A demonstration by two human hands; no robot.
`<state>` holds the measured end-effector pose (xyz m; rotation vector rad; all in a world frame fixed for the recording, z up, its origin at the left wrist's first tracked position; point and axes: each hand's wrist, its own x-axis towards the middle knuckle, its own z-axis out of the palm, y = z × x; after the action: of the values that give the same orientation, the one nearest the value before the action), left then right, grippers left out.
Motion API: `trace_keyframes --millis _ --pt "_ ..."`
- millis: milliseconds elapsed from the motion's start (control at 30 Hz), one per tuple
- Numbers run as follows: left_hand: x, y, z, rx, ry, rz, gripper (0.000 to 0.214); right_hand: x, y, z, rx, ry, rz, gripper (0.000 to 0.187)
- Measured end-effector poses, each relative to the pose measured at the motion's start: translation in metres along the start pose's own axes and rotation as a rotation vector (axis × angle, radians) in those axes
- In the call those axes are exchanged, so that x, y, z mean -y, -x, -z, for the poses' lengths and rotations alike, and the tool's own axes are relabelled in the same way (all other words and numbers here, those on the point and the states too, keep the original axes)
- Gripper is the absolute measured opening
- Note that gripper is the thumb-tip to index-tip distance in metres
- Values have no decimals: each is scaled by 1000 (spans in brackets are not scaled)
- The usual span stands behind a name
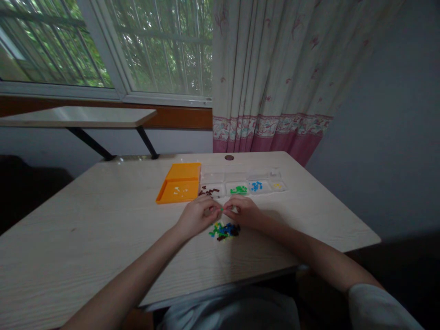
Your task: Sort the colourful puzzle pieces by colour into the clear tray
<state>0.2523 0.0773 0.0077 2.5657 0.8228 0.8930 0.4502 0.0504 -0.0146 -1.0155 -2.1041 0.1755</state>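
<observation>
My left hand (198, 215) and my right hand (243, 211) meet above a small heap of mixed coloured pieces (224, 230) on the wooden table (103, 238). Both hands are curled, fingertips pinched together around a tiny green piece (222, 209) between them. Just beyond lies a clear compartment tray (240, 176) with brown pieces (208, 192), green pieces (239, 189), blue pieces (256, 186) and yellow pieces (277, 186) in separate cells.
An orange tray (182, 176) with a few small white bits sits left of the clear tray. A dark round hole (229, 157) marks the table's far edge. A shelf (79, 117), window and floral curtain (275, 73) stand behind.
</observation>
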Motion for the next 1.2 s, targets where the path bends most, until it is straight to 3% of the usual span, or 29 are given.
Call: trace_keyframes --millis 267,400,600,733,967,1200 --pt "0 0 -2 18 49 -24 12 1 1 -1 -46 -39 14 6" --pt "2 -3 6 67 71 -5 15 1 0 3 -83 -29 25 7" --pt "11 -4 27 355 116 -6 12 -6 -7 21 -313 82 34 9" --pt "14 -1 26 481 146 -32 14 -9 -10 35 -401 122 53 9" --pt "16 1 13 506 105 -64 16 -12 -13 44 -438 198 51 10" --pt "20 2 14 490 63 -50 16 -17 -11 43 -438 190 34 11"
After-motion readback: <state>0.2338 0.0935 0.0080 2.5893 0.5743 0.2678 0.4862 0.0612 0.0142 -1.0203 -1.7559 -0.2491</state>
